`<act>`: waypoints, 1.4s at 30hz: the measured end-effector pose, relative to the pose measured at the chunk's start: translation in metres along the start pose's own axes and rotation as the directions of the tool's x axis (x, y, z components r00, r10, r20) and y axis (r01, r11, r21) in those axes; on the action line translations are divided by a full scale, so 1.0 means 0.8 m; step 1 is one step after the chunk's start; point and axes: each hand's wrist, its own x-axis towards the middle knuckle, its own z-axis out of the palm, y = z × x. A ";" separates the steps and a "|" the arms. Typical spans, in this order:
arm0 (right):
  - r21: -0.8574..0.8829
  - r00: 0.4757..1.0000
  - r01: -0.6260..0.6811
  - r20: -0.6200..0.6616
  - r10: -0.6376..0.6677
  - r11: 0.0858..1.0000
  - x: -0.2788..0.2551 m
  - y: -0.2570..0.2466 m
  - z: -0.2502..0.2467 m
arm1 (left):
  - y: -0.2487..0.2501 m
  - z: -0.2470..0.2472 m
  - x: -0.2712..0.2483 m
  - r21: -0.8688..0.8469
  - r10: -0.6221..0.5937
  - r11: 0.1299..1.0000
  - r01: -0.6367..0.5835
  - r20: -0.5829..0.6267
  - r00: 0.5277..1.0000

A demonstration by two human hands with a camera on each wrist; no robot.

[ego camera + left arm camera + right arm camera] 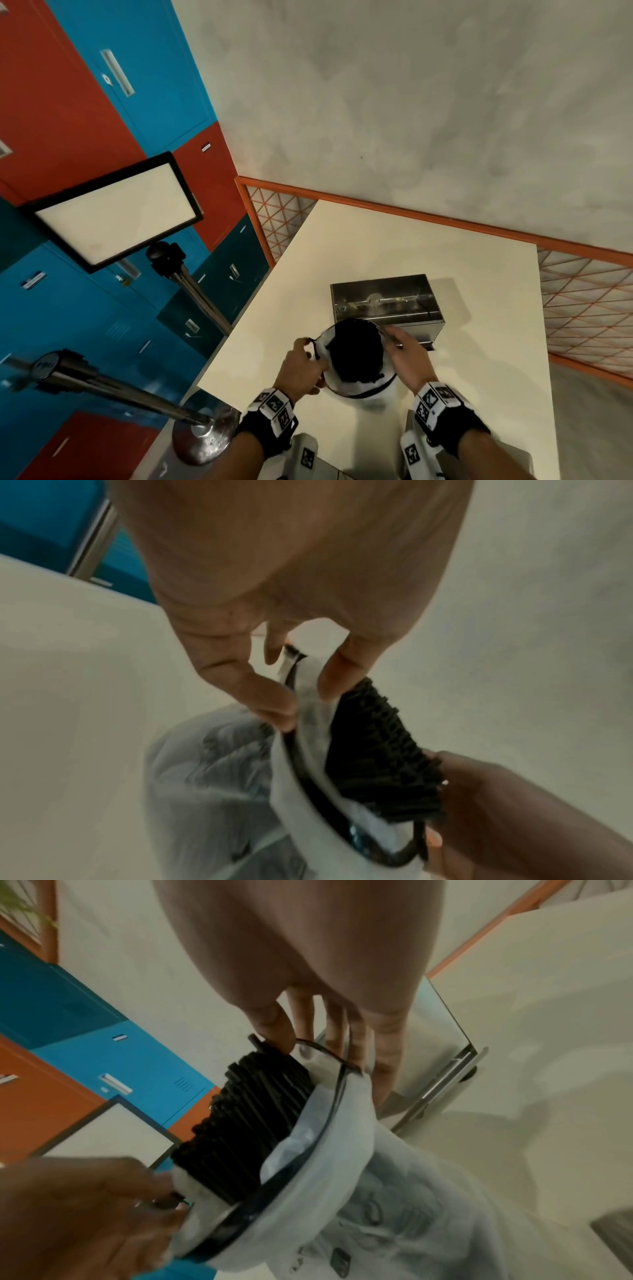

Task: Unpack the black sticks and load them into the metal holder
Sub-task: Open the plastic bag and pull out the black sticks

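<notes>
A thick bundle of black sticks [356,354] stands in a white plastic bag [373,399] with a black-edged mouth, held over the near part of the cream table [428,246]. My left hand [303,368] pinches the bag's left rim [308,696] between thumb and fingers. My right hand [406,356] pinches the right rim [342,1066], thumb against the sticks' [253,1123] tops. The sticks [380,753] poke out above the bag [394,1191]. Just behind the bag stands the open metal holder [383,305], a shiny steel box.
An orange mesh railing [582,298] borders the table's far and right sides. Left of the table stand chrome barrier posts [202,298], a framed sign [113,212] and blue and red lockers [68,102].
</notes>
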 end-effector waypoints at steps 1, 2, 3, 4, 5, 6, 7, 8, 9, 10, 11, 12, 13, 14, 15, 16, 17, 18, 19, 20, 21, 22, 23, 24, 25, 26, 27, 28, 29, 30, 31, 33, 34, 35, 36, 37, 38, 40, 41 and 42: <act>-0.007 1.000 0.002 0.001 -0.002 1.000 0.004 0.000 0.002 | 0.008 -0.001 0.000 -0.016 0.041 0.999 -0.041 -0.027 0.999; -0.009 1.000 -0.006 -0.001 0.006 1.000 0.007 -0.001 0.004 | 0.015 0.000 0.001 -0.029 0.061 0.998 -0.062 -0.032 0.998; 0.034 1.000 -0.023 -0.010 0.023 0.999 0.010 -0.001 0.008 | 0.017 0.003 0.005 -0.026 0.053 0.998 -0.054 -0.031 0.998; 0.098 0.998 -0.053 -0.016 0.055 0.994 0.014 0.000 0.012 | 0.018 0.007 0.008 -0.010 0.034 0.999 -0.034 -0.035 0.999; 0.175 0.996 -0.083 -0.013 0.086 0.981 0.018 0.002 0.017 | 0.016 0.010 0.013 0.006 0.009 1.000 -0.008 -0.038 0.999; 0.208 0.992 -0.119 -0.010 0.123 0.971 0.022 0.004 0.020 | 0.008 0.014 0.023 0.030 0.002 1.000 -0.001 -0.044 0.999; 0.226 0.989 -0.143 -0.015 0.150 0.964 0.026 0.007 0.022 | 0.001 0.017 0.034 0.044 0.003 0.999 -0.001 -0.044 0.999; 0.221 0.986 -0.155 -0.018 0.163 0.963 0.029 0.008 0.023 | 0.000 0.018 0.040 0.039 -0.008 0.999 0.010 -0.043 0.999; 0.193 0.987 -0.156 -0.016 0.163 0.969 0.033 0.012 0.023 | 0.006 0.018 0.036 0.005 -0.022 1.000 0.022 -0.037 0.999; 0.128 0.987 -0.158 -0.009 0.161 0.979 0.035 0.018 0.023 | 0.009 0.018 0.036 -0.050 -0.048 0.998 0.046 -0.024 0.999; 0.050 0.987 -0.160 0.002 0.161 0.986 0.037 0.024 0.023 | 0.011 0.019 0.035 -0.121 -0.092 0.989 0.091 -0.006 0.996; -0.029 0.988 -0.157 0.008 0.157 0.987 0.037 0.030 0.024 | 0.012 0.019 0.033 -0.175 -0.137 0.975 0.137 0.008 0.990; -0.091 0.989 -0.145 0.014 0.147 0.985 0.036 0.034 0.023 | 0.012 0.019 0.034 -0.196 -0.177 0.965 0.177 0.015 0.984; -0.135 0.991 -0.130 0.019 0.134 0.982 0.034 0.036 0.023 | 0.009 0.020 0.036 -0.209 -0.201 0.957 0.201 0.018 0.979; -0.170 0.994 -0.107 0.017 0.112 0.980 0.032 0.036 0.021 | 0.007 0.020 0.038 -0.219 -0.218 0.951 0.217 0.017 0.976; -0.184 0.996 -0.085 0.005 0.087 0.979 0.028 0.034 0.018 | 0.005 0.021 0.040 -0.243 -0.224 0.945 0.220 0.012 0.974; -0.177 0.997 -0.075 -0.007 0.075 0.981 0.025 0.033 0.015 | 0.005 0.021 0.040 -0.271 -0.226 0.937 0.218 0.005 0.974; -0.160 0.997 -0.074 -0.013 0.072 0.984 0.020 0.033 0.009 | 0.004 0.022 0.039 -0.310 -0.219 0.927 0.211 0.009 0.976; -0.121 0.997 -0.082 -0.012 0.081 0.989 0.014 0.033 0.003 | 0.005 0.023 0.036 -0.350 -0.202 0.917 0.192 0.008 0.979; -0.074 0.995 -0.097 -0.003 0.097 0.993 0.009 0.036 -0.003 | 0.005 0.022 0.035 -0.399 -0.173 0.903 0.159 0.001 0.985; -0.045 0.993 -0.112 0.021 0.113 0.993 0.005 0.040 -0.009 | 0.004 0.020 0.033 -0.451 -0.146 0.883 0.130 0.001 0.989; -0.038 0.990 -0.122 0.067 0.124 0.992 -0.002 0.046 -0.015 | 0.002 0.016 0.030 -0.493 -0.109 0.864 0.101 0.012 0.994; -0.068 0.983 -0.119 0.135 0.127 0.991 -0.008 0.055 -0.019 | -0.002 0.011 0.029 -0.493 -0.042 0.868 0.053 0.035 0.999; -0.120 0.971 -0.087 0.212 0.111 0.989 -0.014 0.061 -0.022 | -0.008 0.005 0.029 -0.431 0.044 0.902 -0.021 0.043 0.998; -0.184 0.953 -0.034 0.289 0.087 0.982 -0.021 0.069 -0.023 | -0.014 0.000 0.027 -0.298 0.147 0.946 -0.126 0.050 0.988; -0.222 0.937 0.030 0.345 0.050 0.975 -0.028 0.073 -0.021 | -0.022 -0.005 0.025 -0.137 0.243 0.963 -0.231 0.075 0.967; -0.210 0.932 0.062 0.363 0.019 0.976 -0.031 0.075 -0.015 | -0.029 -0.007 0.023 0.008 0.306 0.951 -0.310 0.118 0.945; -0.164 0.933 0.084 0.359 -0.020 0.983 -0.034 0.075 -0.009 | -0.034 -0.006 0.020 0.105 0.335 0.929 -0.355 0.172 0.926; -0.110 0.937 0.093 0.345 -0.049 0.990 -0.032 0.072 0.000 | -0.039 -0.005 0.019 0.174 0.355 0.903 -0.394 0.217 0.909; -0.054 0.941 0.100 0.329 -0.077 0.993 -0.030 0.067 0.009 | -0.045 -0.004 0.019 0.235 0.366 0.876 -0.422 0.247 0.897; -0.016 0.943 0.082 0.324 -0.073 0.996 -0.025 0.064 0.015 | -0.046 -0.002 0.020 0.292 0.359 0.854 -0.431 0.269 0.894; -0.009 0.951 0.065 0.304 -0.059 0.998 -0.019 0.056 0.027 | -0.045 -0.001 0.020 0.360 0.330 0.836 -0.415 0.275 0.903; -0.040 0.955 0.064 0.294 -0.050 0.997 -0.016 0.054 0.032 | -0.045 0.000 0.022 0.372 0.312 0.839 -0.397 0.271 0.911; -0.072 0.957 0.049 0.288 -0.026 0.996 -0.012 0.055 0.036 | -0.044 -0.001 0.023 0.383 0.286 0.845 -0.373 0.267 0.920; -0.092 0.959 0.049 0.283 -0.021 0.995 -0.009 0.059 0.039 | -0.043 -0.001 0.025 0.399 0.269 0.844 -0.358 0.263 0.927; -0.099 0.958 0.035 0.285 -0.005 0.994 -0.008 0.060 0.038 | -0.039 -0.002 0.023 0.425 0.255 0.836 -0.347 0.259 0.932; -0.096 0.961 0.038 0.278 -0.010 0.995 -0.007 0.060 0.037 | -0.037 -0.003 0.022 0.448 0.257 0.823 -0.350 0.256 0.932; -0.083 0.963 0.031 0.270 -0.007 0.996 -0.007 0.059 0.036 | -0.030 -0.002 0.015 0.477 0.277 0.792 -0.381 0.275 0.921; -0.059 0.956 0.022 0.292 -0.004 0.998 -0.007 0.060 0.036 | -0.025 0.000 0.010 0.495 0.294 0.767 -0.407 0.293 0.910; -0.026 0.952 0.031 0.306 -0.022 0.999 -0.008 0.060 0.037 | -0.021 0.004 0.006 0.515 0.324 0.735 -0.441 0.305 0.895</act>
